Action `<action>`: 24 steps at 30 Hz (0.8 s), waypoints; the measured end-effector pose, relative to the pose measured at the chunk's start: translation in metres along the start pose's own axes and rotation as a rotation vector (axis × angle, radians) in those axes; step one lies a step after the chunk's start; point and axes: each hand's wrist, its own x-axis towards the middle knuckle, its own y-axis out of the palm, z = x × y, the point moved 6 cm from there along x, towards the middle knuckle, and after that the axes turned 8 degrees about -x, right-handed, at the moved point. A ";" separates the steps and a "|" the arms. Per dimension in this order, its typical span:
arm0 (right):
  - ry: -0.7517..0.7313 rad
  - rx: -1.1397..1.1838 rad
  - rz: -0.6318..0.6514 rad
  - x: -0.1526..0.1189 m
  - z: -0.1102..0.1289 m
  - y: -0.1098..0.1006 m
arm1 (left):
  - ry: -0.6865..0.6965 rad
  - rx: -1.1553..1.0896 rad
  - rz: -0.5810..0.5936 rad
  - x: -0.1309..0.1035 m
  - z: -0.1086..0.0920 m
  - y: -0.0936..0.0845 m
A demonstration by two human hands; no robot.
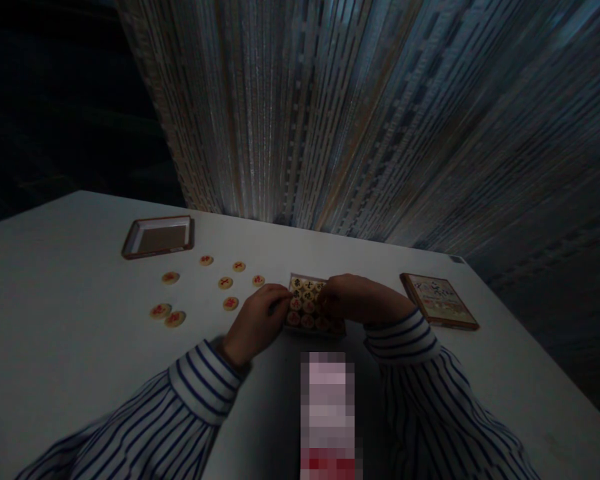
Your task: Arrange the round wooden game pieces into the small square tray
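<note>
A shallow box (314,333) stands on the white table, with several round pieces (307,306) in rows, some marked black and some red. My left hand (260,320) is at the box's left edge, its fingers pressed together near the rim; whether they hold a piece is too small to tell. Over the right part of the box, my right hand (355,298) has its fingers curled down onto the pieces, and its fingertips are dark and partly hidden. Several loose round pieces with red marks (225,283) lie on the table left of the box.
An open, tray-like lid (161,238) lies at the table's back left. On the right is a flat box (441,300) with a printed cover. A patterned curtain (280,113) hangs behind the white table (105,360). Something pixelated shows at the bottom centre.
</note>
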 end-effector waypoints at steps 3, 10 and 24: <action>-0.001 0.009 -0.012 0.000 0.001 0.000 | 0.009 -0.004 0.001 0.000 -0.001 0.000; 0.000 -0.015 -0.026 0.002 0.000 0.002 | -0.002 -0.003 0.013 0.000 0.001 0.001; -0.054 -0.025 -0.079 0.005 0.008 0.001 | -0.007 -0.007 0.012 0.000 -0.001 0.000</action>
